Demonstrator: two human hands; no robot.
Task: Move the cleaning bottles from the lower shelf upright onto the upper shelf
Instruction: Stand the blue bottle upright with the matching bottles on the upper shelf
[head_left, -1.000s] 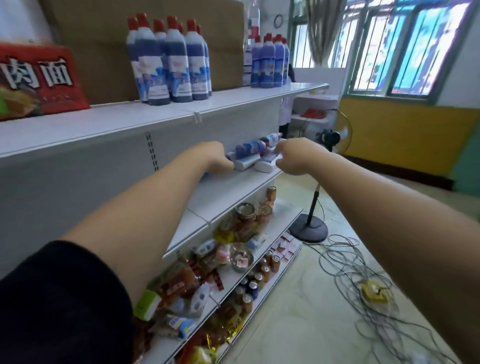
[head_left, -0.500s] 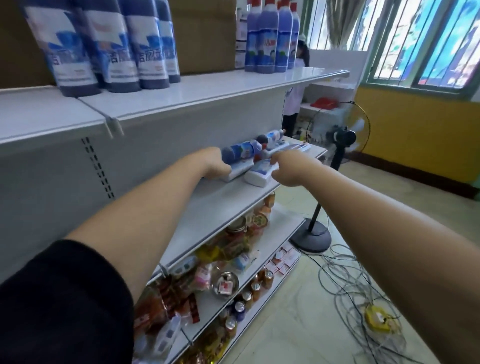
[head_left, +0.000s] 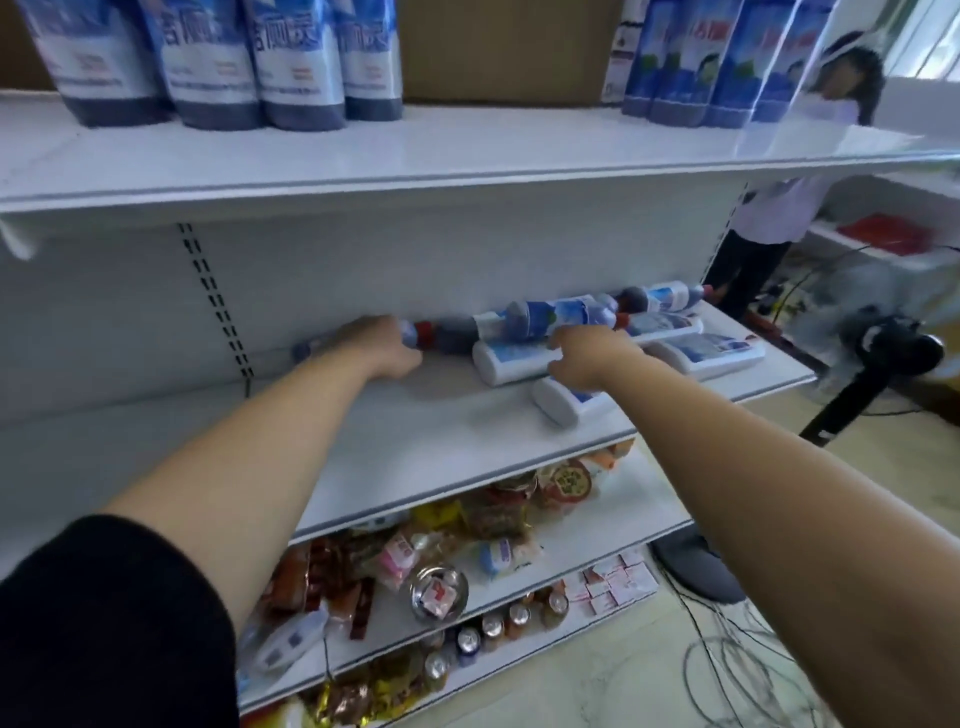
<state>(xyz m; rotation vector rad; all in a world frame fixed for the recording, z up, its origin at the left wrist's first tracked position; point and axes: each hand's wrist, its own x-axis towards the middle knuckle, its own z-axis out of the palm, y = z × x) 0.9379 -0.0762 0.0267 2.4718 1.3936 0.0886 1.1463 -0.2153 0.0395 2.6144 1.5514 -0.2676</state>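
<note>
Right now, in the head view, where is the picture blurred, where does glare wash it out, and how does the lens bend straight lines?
Head view: motion blur softens the fan, the left hand gripping a blue bottle and the right hand gripping a white bottle; glare whitens the upper shelf's right end; the wide lens bows its front edge.
</note>
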